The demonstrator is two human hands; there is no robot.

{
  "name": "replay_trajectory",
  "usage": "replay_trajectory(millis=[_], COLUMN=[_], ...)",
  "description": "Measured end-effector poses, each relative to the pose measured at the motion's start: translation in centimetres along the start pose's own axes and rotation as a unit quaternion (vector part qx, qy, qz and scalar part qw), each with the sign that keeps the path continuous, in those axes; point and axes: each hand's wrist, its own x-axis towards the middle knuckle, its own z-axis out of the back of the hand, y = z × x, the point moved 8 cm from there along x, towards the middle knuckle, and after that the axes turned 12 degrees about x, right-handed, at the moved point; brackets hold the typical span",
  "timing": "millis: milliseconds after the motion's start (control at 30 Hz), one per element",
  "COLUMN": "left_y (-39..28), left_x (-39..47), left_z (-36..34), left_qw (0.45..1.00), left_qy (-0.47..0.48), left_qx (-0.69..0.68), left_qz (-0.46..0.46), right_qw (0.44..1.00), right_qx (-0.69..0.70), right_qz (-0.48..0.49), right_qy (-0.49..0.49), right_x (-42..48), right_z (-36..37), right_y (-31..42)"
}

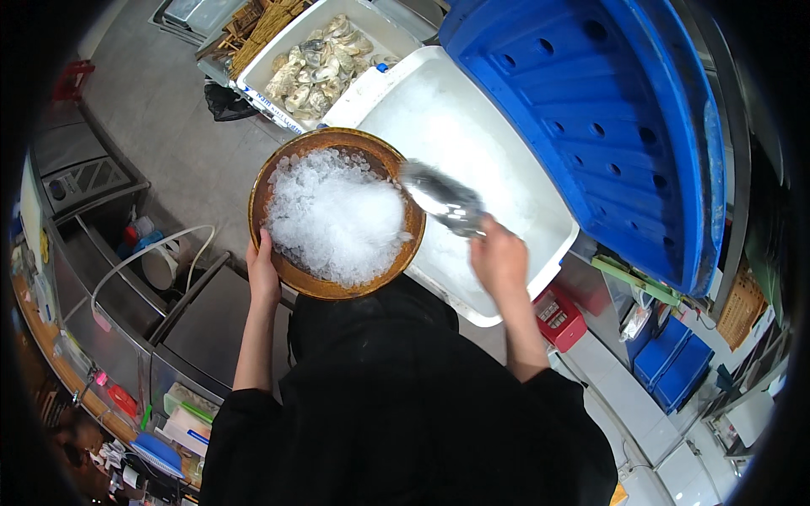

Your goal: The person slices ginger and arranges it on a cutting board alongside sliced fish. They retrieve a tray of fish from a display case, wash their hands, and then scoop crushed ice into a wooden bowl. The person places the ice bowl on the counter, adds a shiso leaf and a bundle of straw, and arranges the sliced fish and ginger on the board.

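Note:
My left hand (263,271) grips the near left rim of a round brown glazed bowl (297,278). A mound of crushed ice (335,215) fills most of the bowl, with brown showing around its edge. In my right hand (500,256) is a shiny metal scoop (443,196), blurred, its tip at the bowl's right rim. I cannot tell whether any ice is in the scoop. Beneath the scoop and beyond the bowl stands a white ice chest (364,95) with white ice inside; the bowl overlaps its left side.
Oyster shells (323,69) lie in a white foam box (392,22) beyond the chest. A large blue plastic lid (569,95) leans upright at the right. Steel counters (209,322) run along the left, with a white hose (145,253). A red box (560,319) sits by the chest's near right corner.

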Motion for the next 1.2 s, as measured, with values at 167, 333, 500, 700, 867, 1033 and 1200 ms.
replay_trajectory(millis=[167, 333, 500, 700, 867, 1033, 1200], left_y=[1.3, 1.2, 1.5, 1.0, 0.0, 0.7, 1.0], left_x=[0.9, 1.1, 0.6, 0.9, 0.8, 0.6, 0.7], left_z=[0.6, 0.4, 0.8, 0.5, -0.3, -0.2, 0.4], left_qw=[1.000, 1.000, 1.000, 1.000, 1.000, 0.999, 0.999], left_qy=[0.005, 0.010, 0.002, 0.002, 0.020, 0.023, -0.008], left_qx=[-0.007, 0.004, -0.004, -0.002, -0.001, 0.004, 0.026], left_qz=[0.001, 0.005, 0.003, -0.003, -0.019, -0.030, -0.029], right_qw=[0.960, 0.969, 0.966, 0.988, 0.993, 1.000, 0.977], right_qx=[-0.084, 0.065, 0.241, 0.149, 0.001, -0.001, -0.034], right_qz=[-0.258, -0.222, -0.097, 0.015, 0.119, -0.005, -0.144], right_qy=[0.067, 0.089, 0.004, -0.045, 0.003, 0.015, 0.156], right_x=[0.7, 11.1, 10.9, 8.9, 2.6, -0.9, 1.1], right_z=[-7.0, -23.8, -21.6, -4.2, -0.7, 0.4, -14.3], right_y=[-19.2, -20.5, -18.8, -7.4, 3.7, -2.7, -20.1])
